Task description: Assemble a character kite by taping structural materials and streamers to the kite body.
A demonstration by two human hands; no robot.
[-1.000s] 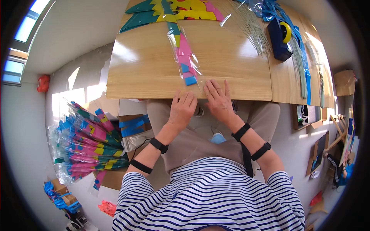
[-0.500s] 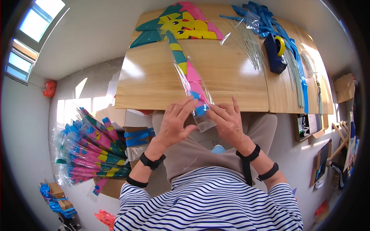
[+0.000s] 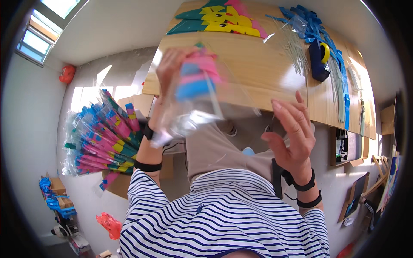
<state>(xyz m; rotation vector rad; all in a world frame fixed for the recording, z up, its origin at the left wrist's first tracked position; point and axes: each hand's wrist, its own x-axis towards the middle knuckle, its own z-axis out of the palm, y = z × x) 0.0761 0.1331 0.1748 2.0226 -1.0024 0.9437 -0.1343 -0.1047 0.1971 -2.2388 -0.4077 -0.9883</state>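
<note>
My left hand (image 3: 170, 64), blurred by motion, grips a clear plastic sleeve (image 3: 195, 71) with a folded pink, blue and green sheet inside. It is lifted toward me above the near left part of the table, its blue-banded end and loose clear plastic hanging nearest me. My right hand (image 3: 294, 137) is raised apart from it, over my right thigh, fingers spread and with nothing in them. At the table's far side lies a stack of flat green, yellow and pink sheets (image 3: 223, 21) with cartoon faces.
A blue tape dispenser (image 3: 318, 60) with a yellow core stands on the table (image 3: 258, 71), beside thin pale rods (image 3: 297, 56) and blue strips (image 3: 307, 21). To my left, many filled sleeves (image 3: 112, 137) fan out of a cardboard box (image 3: 118, 185). A red bag (image 3: 109, 224) lies on the floor.
My left hand has lifted the filled sleeve off the table and swung it up and left. My right hand has let go, moved right and spread its fingers. The view has shifted slightly.
</note>
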